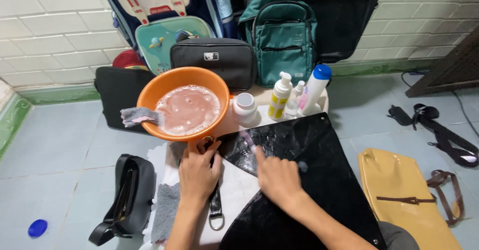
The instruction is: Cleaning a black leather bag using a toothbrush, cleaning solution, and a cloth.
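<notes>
the glossy black bag [309, 180] lies flat across a low white table [234, 190], its patent surface wet and streaked; the left hand [198, 172] is closed on the bag's corner by a metal ring, fingers curled over the edge; the right hand [277, 177] rests on the shiny flap with fingers together and the forefinger stretched out, gripping nothing; just beyond sits one round orange plastic basin [149, 93] of pinkish foamy water, a grey fuzzy cloth [137, 115] draped over its rim; beside it stand one squat white jar [245, 108] and three plastic bottles [280, 96]; a second grey cloth [166, 210] lies at the table's left edge; one mustard leather bag [404, 200] lies on the tiled floor.
</notes>
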